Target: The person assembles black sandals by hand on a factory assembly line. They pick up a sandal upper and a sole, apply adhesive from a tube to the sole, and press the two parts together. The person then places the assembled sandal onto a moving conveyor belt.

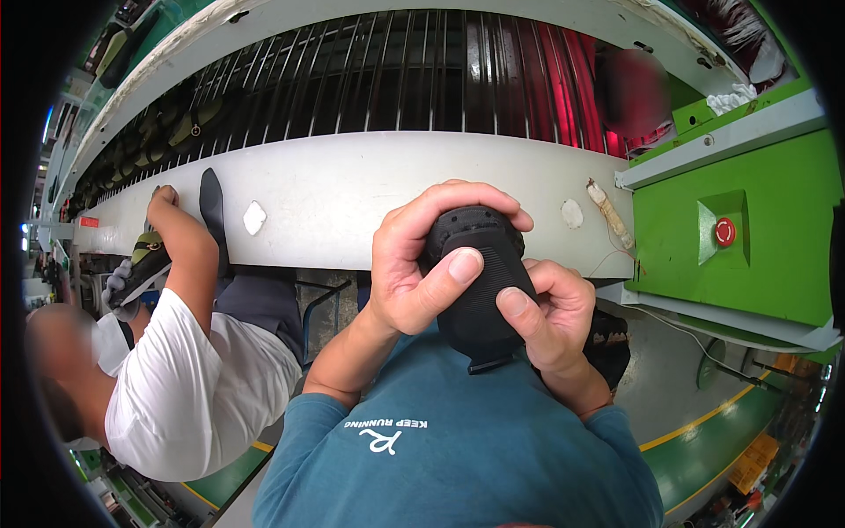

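Note:
A black shoe (480, 295) with a fine ribbed surface is held up in front of my chest, over the near edge of the white bench. My left hand (427, 251) wraps round its far end, fingers over the top and thumb pressed on the ribbed face. Along the right side, my right hand (554, 312) grips it with the thumb on the same face and the fingers curled behind. A short black tab (489, 363) sticks out at the end nearest me. The shoe's underside is hidden.
The white bench (352, 189) runs before a roller conveyor (352, 79). At left, a co-worker (198, 378) holds an olive and black sandal (150, 264) near a dark insole (212, 216). A taped stick (609, 213) lies beside a green machine (761, 229) with a red button (724, 231).

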A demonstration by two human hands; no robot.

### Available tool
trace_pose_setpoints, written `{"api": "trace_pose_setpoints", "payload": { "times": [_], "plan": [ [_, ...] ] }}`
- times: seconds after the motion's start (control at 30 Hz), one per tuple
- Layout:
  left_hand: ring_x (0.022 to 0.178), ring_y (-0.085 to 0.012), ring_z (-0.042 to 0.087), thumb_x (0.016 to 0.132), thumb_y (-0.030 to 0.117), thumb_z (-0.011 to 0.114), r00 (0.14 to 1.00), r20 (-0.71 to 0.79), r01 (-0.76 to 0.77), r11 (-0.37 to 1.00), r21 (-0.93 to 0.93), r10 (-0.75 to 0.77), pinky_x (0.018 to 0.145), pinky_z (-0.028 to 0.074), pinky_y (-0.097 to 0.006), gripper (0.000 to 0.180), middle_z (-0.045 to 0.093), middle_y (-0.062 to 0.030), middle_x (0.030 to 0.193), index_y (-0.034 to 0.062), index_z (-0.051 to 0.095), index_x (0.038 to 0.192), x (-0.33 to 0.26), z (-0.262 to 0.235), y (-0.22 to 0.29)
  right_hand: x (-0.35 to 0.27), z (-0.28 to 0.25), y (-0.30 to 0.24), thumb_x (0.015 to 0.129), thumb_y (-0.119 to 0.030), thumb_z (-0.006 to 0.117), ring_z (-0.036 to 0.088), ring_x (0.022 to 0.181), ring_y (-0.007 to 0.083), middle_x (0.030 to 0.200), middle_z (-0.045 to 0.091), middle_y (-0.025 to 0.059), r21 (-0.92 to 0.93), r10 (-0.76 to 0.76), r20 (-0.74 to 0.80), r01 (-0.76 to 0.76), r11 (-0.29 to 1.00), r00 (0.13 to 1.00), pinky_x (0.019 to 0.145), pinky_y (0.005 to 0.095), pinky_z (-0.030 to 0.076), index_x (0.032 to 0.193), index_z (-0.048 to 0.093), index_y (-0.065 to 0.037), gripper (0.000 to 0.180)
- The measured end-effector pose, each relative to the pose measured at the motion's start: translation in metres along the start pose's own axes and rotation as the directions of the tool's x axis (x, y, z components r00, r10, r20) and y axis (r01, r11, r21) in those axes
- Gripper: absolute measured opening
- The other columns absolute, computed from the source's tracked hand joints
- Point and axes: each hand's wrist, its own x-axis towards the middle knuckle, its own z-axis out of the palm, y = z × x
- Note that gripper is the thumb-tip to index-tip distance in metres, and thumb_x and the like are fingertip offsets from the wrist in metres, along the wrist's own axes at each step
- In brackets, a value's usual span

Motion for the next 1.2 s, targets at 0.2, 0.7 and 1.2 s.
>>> {"api": "trace_pose_setpoints", "payload": {
  "times": [0.2,0.7,1.2],
  "plan": [
    [0.108,-0.0296,0.078,0.1,0.038,0.07,0.999,0.031,-0.038,0.999,-0.009,0.038,0.097,0.064,-0.044,0.054,0.079,-0.0226,0.116,-0.006,0.071,0.13,0.0,-0.002,-0.001,0.0,0.0,-0.001,0.102,-0.006,0.081,0.066,0.072,0.009,0.083,0.078,0.0099,-0.005,-0.006,0.001,0.006,1.0,1.0,0.065,0.0262,0.051,0.09,0.07,0.001,0.018],
    [0.112,-0.0329,0.077,0.101,0.035,0.069,0.999,0.054,0.003,0.999,-0.036,-0.001,0.103,0.063,-0.047,0.053,0.078,-0.0261,0.118,-0.0088,0.071,0.13,-0.002,0.001,0.006,-0.003,-0.006,0.002,0.101,-0.006,0.08,0.06,0.067,0.0071,0.078,0.074,0.0077,-0.044,-0.018,0.017,0.019,0.999,1.0,0.06,0.0261,0.045,0.088,0.068,0.0,0.019],
    [0.123,-0.0409,0.077,0.098,0.026,0.071,0.992,0.102,-0.063,0.995,-0.073,0.071,0.107,0.063,-0.05,0.056,0.077,-0.0326,0.131,-0.0114,0.07,0.139,-0.003,-0.007,-0.003,-0.005,-0.008,0.009,0.101,-0.008,0.08,0.053,0.064,0.0057,0.075,0.069,0.0035,-0.043,-0.057,0.006,0.057,0.997,0.998,0.058,0.0255,0.039,0.087,0.066,-0.002,0.021]
  ]
}}
